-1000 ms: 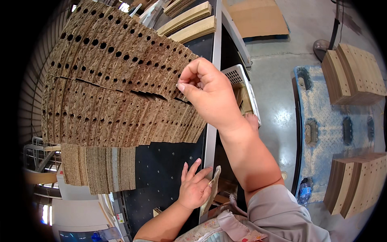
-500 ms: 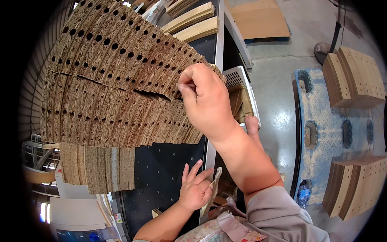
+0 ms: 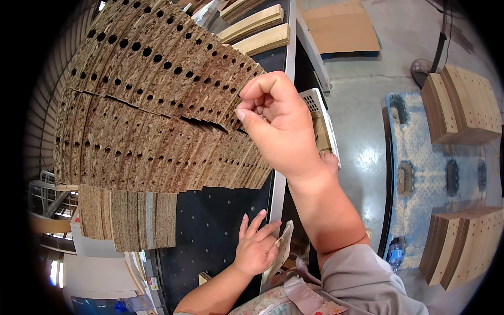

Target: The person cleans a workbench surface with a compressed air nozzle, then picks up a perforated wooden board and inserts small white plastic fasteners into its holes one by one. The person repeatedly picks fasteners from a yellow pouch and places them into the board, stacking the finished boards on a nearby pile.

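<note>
On my feed, the right hand [image 3: 278, 126], toward one o'clock, had shifted a little rightward since half a second before, and its wrist now covered more of the white basket [image 3: 314, 102] at two o'clock. Its thumb and forefinger had parted slightly but were curled nearly tip to tip; I couldn't tell whether they pinched anything. The pile of drilled boards [image 3: 157, 136] stood at ten o'clock, beside those fingertips. At six o'clock the left hand [image 3: 256, 249] had barely moved, fingers spread above the black table [image 3: 205, 236].
</note>
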A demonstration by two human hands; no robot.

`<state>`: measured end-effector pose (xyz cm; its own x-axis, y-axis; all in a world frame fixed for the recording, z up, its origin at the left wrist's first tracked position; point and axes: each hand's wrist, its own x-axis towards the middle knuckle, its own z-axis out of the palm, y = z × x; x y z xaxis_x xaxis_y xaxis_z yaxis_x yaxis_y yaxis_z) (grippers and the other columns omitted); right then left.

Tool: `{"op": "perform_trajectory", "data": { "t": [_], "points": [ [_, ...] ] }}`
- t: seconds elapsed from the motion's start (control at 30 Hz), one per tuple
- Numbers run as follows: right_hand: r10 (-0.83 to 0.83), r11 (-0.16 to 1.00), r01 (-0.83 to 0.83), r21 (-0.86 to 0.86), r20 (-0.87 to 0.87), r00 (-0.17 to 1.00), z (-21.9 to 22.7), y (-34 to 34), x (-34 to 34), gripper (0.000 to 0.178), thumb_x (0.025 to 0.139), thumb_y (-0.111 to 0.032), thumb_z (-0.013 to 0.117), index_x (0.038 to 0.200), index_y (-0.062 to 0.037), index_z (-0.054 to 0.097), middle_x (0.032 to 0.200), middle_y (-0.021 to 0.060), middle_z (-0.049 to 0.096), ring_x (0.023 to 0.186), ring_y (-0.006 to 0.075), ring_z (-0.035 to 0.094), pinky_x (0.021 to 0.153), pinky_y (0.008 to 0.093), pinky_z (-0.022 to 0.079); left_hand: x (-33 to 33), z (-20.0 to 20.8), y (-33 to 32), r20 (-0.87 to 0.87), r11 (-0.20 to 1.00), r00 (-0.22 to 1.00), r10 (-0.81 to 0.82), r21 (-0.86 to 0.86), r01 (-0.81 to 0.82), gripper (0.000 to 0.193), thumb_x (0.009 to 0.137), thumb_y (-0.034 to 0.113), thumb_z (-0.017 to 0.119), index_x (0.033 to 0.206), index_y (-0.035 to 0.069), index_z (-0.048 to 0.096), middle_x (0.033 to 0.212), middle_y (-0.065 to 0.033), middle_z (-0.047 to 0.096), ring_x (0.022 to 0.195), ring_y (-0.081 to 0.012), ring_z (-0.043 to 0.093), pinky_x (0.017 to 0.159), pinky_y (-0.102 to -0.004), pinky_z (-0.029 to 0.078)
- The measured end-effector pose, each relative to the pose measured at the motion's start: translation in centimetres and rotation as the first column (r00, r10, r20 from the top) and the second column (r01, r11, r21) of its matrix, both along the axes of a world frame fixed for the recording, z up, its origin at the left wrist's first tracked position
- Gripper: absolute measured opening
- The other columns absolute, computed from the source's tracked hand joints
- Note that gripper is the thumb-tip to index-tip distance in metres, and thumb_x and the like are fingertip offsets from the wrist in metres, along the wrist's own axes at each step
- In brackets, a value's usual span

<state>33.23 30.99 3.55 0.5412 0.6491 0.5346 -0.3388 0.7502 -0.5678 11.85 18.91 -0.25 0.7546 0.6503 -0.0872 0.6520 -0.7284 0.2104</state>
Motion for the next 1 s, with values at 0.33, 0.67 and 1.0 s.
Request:
{"op": "perform_trajectory", "data": {
  "t": [0.33, 0.67, 1.0],
  "points": [
    [-0.323, 0.942, 0.336, -0.002, 0.277, 0.905, 1.1, -0.4, -0.1, 0.023, 0.072, 0.012, 0.056, 0.085, -0.0039, 0.047, 0.082, 0.0085, 0.05, 0.072, 0.0218, 0.052, 0.065, 0.0308, 0.044, 0.0, 0.2, 0.0, 0.026, 1.0, 1.0, 0.01, -0.007, -0.009, 0.01, 0.075, 0.014, 0.061, 0.069, 0.007, 0.062, 0.12, -0.0036, 0.059, 0.131, -0.0349, 0.035, 0.108, -0.0564, 0.016],
    [-0.455, 0.884, 0.462, 0.072, 0.36, 0.815, 1.0, 0.0, -0.4, 0.025, 0.07, 0.013, 0.057, 0.086, -0.0035, 0.048, 0.083, 0.0121, 0.05, 0.075, 0.0299, 0.053, 0.067, 0.0354, 0.046, 0.0, 0.0, 0.0, 0.018, 1.0, 1.0, 0.009, 0.006, -0.009, 0.01, 0.076, 0.015, 0.06, 0.069, 0.008, 0.063, 0.12, -0.0032, 0.059, 0.131, -0.0332, 0.036, 0.108, -0.0555, 0.017],
    [-0.325, 0.809, 0.507, -0.297, 0.493, 0.807, 0.3, 0.6, 3.0, 0.06, 0.053, -0.024, 0.088, 0.093, -0.0014, 0.048, 0.093, 0.0133, 0.052, 0.088, 0.0298, 0.052, 0.08, 0.0362, 0.044, 0.0, -0.1, 0.0, 0.026, 1.0, 1.0, 0.0, 0.029, 0.0, 0.008, 0.072, 0.016, 0.061, 0.069, 0.009, 0.063, 0.12, -0.0021, 0.059, 0.13, -0.0302, 0.038, 0.108, -0.0549, 0.018]
  ]
}}
